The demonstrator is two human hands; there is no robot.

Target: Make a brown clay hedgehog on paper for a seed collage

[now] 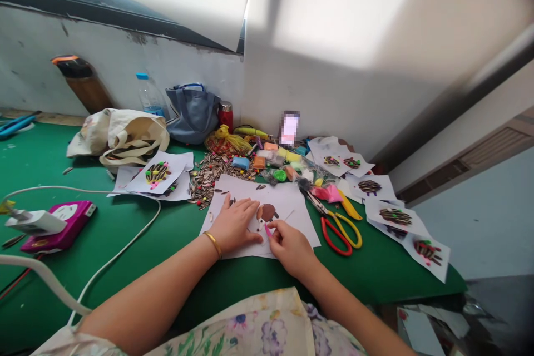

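Brown clay shape (267,213) is stuck on a white paper sheet (292,194), which is laid on a green table (175,245) directly under both hands. Left hand (233,225) is held open and flat on the sheet, just beside the shape, and a gold bangle (212,245) is worn on its wrist. Right hand (291,246) is closed to a pinch, with a small pink clay bit (267,230) gripped between thumb and forefinger, right at the shape's lower edge. A few sunflower seeds (261,186) are lying on the sheet. Seed pile (212,178) is spread just behind the sheet, and clay packs (271,164) are heaped beside it. Scissors (340,232) with red and yellow handles are lying to the right. Seed pictures on paper (157,173) are placed to the left, with more (396,214) to the right. Tote bag (120,136), blue bag (192,114), water bottle (150,94) and red flask (226,115) are set near the wall. Pink case (58,226) and white charger (35,221) are on the left of the table.
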